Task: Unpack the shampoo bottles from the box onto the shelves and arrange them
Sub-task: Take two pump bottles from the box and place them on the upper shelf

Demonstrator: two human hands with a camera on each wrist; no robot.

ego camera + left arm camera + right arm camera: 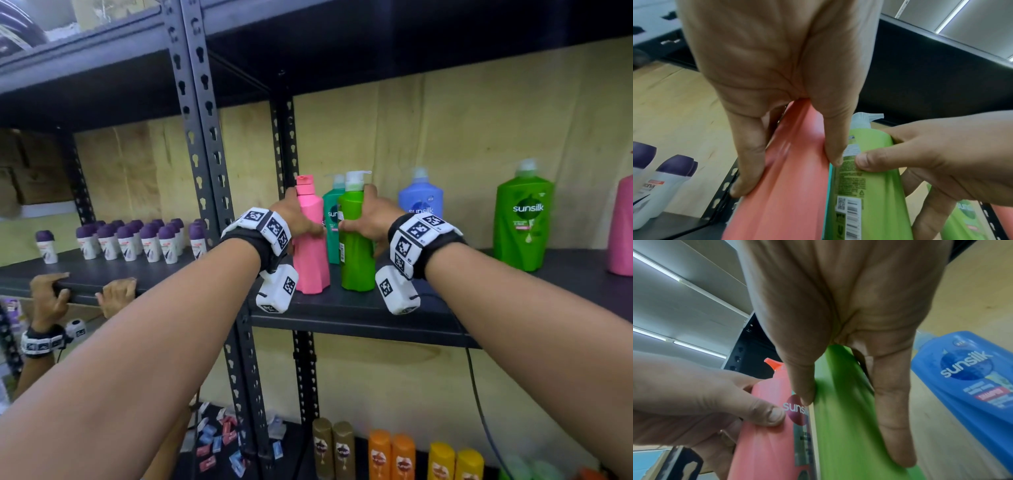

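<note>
A tall pink shampoo bottle (310, 240) stands upright on the dark middle shelf (359, 310). My left hand (296, 217) grips it round the middle, thumb on its right side. Close beside it stands a green pump bottle (356, 246), held by my right hand (371, 219) with thumb on the left and fingers behind. In the left wrist view the pink bottle (789, 186) and green bottle (865, 178) almost touch. The right wrist view shows the green bottle (846, 418) under my palm and the pink bottle (768, 426) to its left. A teal pump bottle (332, 219) stands just behind them.
On the same shelf stand a blue Sunsilk bottle (420, 198), a large green Sunsilk bottle (524, 219) and a pink bottle (621, 229) at the right edge. Several purple-capped deodorants (137, 240) fill the left bay. Another person's hands (82, 291) grip that shelf's edge. Gold, orange and yellow bottles (394, 455) line the lower shelf.
</note>
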